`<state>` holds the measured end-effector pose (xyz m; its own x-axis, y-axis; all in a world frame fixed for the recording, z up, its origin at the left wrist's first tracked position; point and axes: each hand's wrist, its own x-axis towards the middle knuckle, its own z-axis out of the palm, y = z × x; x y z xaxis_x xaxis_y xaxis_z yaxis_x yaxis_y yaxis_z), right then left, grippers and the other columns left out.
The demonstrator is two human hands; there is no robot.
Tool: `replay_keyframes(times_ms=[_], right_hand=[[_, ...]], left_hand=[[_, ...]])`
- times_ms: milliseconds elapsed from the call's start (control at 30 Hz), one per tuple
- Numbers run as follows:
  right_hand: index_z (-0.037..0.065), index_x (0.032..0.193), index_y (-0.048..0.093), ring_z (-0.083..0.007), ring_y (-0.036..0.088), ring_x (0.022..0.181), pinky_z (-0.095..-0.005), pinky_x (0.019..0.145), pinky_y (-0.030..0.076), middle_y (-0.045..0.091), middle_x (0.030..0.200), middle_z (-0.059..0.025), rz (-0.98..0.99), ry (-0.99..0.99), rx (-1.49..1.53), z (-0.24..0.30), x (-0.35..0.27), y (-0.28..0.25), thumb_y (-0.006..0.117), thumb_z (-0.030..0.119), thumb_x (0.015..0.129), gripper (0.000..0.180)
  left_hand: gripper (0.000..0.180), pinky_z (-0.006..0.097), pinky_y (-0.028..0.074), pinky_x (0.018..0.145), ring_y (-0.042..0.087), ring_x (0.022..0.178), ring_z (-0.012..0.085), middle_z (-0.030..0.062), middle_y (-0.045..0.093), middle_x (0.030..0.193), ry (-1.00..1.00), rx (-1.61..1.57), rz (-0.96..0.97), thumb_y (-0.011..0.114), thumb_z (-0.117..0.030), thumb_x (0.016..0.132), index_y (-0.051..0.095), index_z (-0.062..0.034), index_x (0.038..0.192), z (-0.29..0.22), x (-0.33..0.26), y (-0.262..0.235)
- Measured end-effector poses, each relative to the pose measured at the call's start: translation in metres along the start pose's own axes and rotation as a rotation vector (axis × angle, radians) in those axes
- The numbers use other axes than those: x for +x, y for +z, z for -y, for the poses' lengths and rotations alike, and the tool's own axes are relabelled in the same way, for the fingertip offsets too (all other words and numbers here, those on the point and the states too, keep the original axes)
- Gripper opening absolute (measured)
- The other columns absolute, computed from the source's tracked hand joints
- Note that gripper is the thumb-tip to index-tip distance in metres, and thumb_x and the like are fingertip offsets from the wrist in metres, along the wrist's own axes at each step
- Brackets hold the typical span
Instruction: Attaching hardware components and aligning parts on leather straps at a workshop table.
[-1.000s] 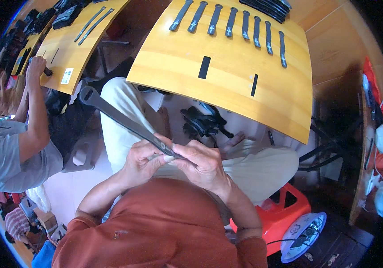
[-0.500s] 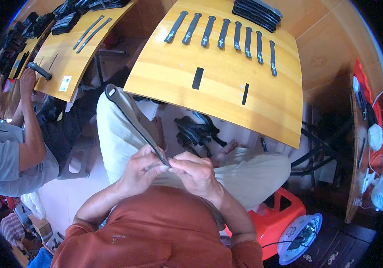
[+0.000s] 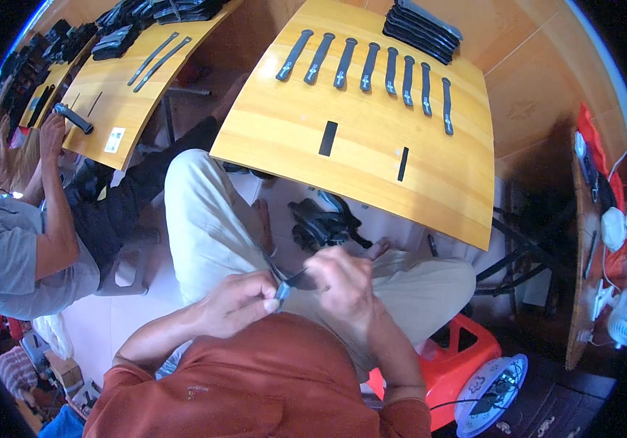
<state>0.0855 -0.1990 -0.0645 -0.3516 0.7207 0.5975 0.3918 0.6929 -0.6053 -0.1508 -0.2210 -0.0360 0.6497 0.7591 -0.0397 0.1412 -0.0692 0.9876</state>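
Note:
Over my lap, my left hand (image 3: 239, 301) is closed, with thumb and fingers pinching a dark strap (image 3: 283, 292). A bluish-grey piece of it shows beside the thumb. My right hand (image 3: 344, 286) is a little higher and to the right, slightly blurred, its fingers closed on another part of the strap. A short dark stretch runs between both hands; the rest is mostly hidden. Beyond them is the wooden table (image 3: 284, 150), where several dark grey straps (image 3: 366, 67) lie in a row near the far side.
A stack of dark straps (image 3: 423, 33) sits at the table's far edge. Two black rectangular patches (image 3: 328, 139) mark its near half. Dark items (image 3: 328, 223) lie on the floor below. A red stool (image 3: 467, 343) and white basin (image 3: 492, 398) are right; a co-worker's hand (image 3: 53, 131) is left.
The strap's long part, which stretched up over my left knee, has swung down out of sight. My hands have moved slightly apart, the right one up and to the right.

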Motion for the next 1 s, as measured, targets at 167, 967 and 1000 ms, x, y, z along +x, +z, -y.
replay_keyframes(times_ms=[167, 967, 1000], right_hand=[[0.002, 0.097, 0.058, -0.0297, 0.065, 0.066, -0.0365, 0.054, 0.052, 0.063, 0.088, -0.0134, -0.011, 0.076, 0.145, 0.007, 0.011, -0.002, 0.063, 0.002, 0.089, 0.009], [-0.002, 0.091, 0.074, -0.026, 0.069, 0.079, -0.0377, 0.076, 0.052, 0.074, 0.087, -0.0163, -0.966, 0.519, -0.897, -0.149, 0.034, -0.326, 0.07, 0.031, 0.09, 0.032], [0.0, 0.093, 0.074, -0.0264, 0.07, 0.082, -0.0375, 0.077, 0.052, 0.074, 0.088, -0.0155, -0.945, 0.463, -0.908, -0.151, 0.038, -0.33, 0.069, 0.03, 0.09, 0.031]], left_hand=[[0.014, 0.036, 0.046, 0.072, 0.059, 0.081, 0.025, 0.0089, 0.058, 0.089, 0.038, -0.054, 0.058, 0.057, -0.016, 0.098, 0.052, -0.0041, 0.093, 0.002, -0.006, -0.005], [0.011, 0.039, 0.056, 0.067, 0.072, 0.075, 0.0323, 0.0204, 0.069, 0.076, 0.132, -0.608, 0.088, 0.067, -0.002, 0.082, 0.061, 0.003, 0.074, -0.053, -0.071, -0.041], [0.013, 0.038, 0.056, 0.066, 0.071, 0.073, 0.0313, 0.02, 0.069, 0.076, 0.101, -0.651, 0.055, 0.067, -0.003, 0.082, 0.06, 0.0025, 0.072, -0.052, -0.069, -0.038]])
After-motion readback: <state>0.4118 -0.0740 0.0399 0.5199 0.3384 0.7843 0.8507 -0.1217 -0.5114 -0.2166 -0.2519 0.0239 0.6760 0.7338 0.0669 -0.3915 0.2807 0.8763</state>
